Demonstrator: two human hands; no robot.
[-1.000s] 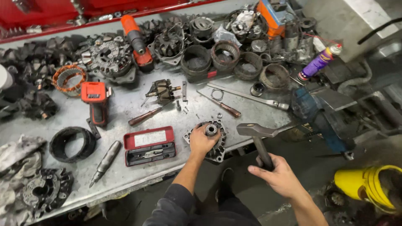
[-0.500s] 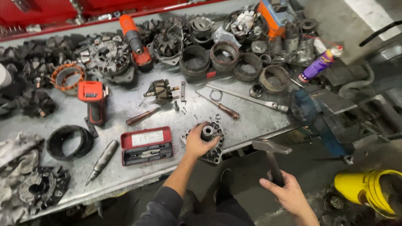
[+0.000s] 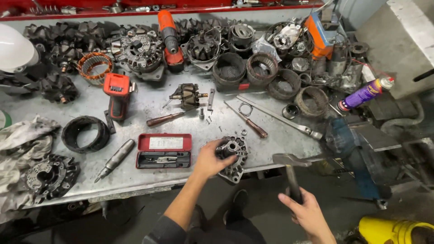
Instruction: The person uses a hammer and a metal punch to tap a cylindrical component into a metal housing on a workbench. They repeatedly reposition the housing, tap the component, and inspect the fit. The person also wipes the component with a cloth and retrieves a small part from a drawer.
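Your left hand (image 3: 209, 160) clamps the alternator housing (image 3: 233, 156) steady at the bench (image 3: 289, 135) edge | right hand (image 3: 307, 212) grip wraps the hammer (image 3: 291, 174), raised clear.

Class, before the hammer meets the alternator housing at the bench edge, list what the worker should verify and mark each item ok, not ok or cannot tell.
1. Left hand steadies the alternator housing: ok.
2. Right hand wraps the hammer handle: ok.
3. Housing fully on the workbench: not ok, it overhangs the front edge.
4. Fingers off the housing's top: not ok, they rest on it.
5. Path from hammer to housing free: ok.
6. Eye protection worn: cannot tell.
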